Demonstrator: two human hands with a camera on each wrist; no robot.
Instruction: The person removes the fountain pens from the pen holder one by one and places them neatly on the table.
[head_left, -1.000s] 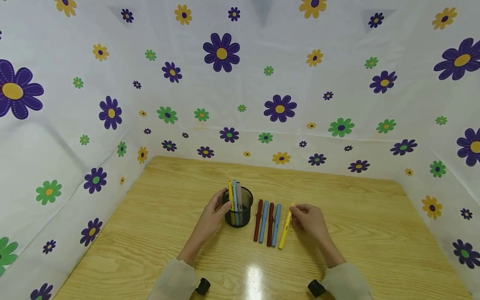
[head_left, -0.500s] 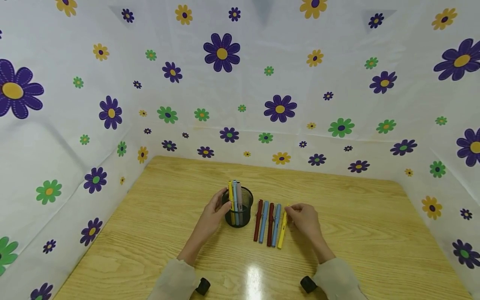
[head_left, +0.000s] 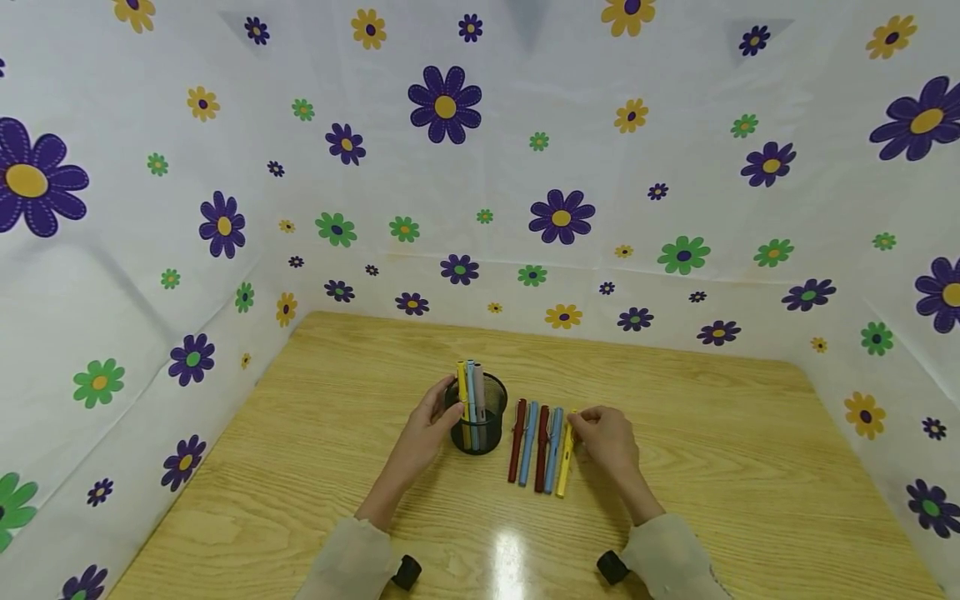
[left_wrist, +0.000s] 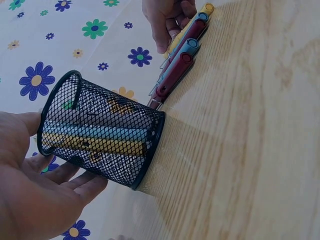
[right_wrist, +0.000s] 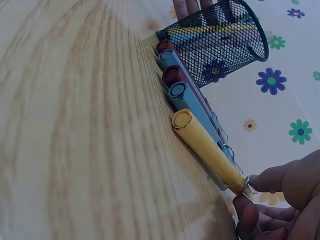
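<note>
Well, counting along the wooden table (head_left: 735, 467), five pens lie side by side just below and right of the frame's centre in the head view: two dark red pens (head_left: 542, 454), two blue pens (head_left: 528, 450) and, at the right end of the row, one yellow pen (head_left: 566, 462). The colours run red, blue, red, blue, yellow. Just left of them stands one black mesh cup (head_left: 489, 435), upright, with three more pens leaning at its left side: a yellow one (head_left: 462, 385), a light blue one (head_left: 471, 387) and a greyish one (head_left: 479, 390).

The left hand (head_left: 422, 429) holds the cup from the left, its fingers curved around the wall and its thumb at the rim. The right hand (head_left: 609, 437) pinches the upper end of the yellow pen in the row between thumb and fingertip.

Only the head view shows the three pen tops rising above the rim, and both pale sleeves (head_left: 663, 554) with a black device (head_left: 407, 572) at each wrist. The left wrist view, where the cup appears tipped on its side at centre left, lets a light blue and a yellow barrel be seen through the mesh. The right wrist view, by contrast, brings the yellow pen's metal clip (right_wrist: 248, 190) close, at lower right, against the pinching fingers.
</note>
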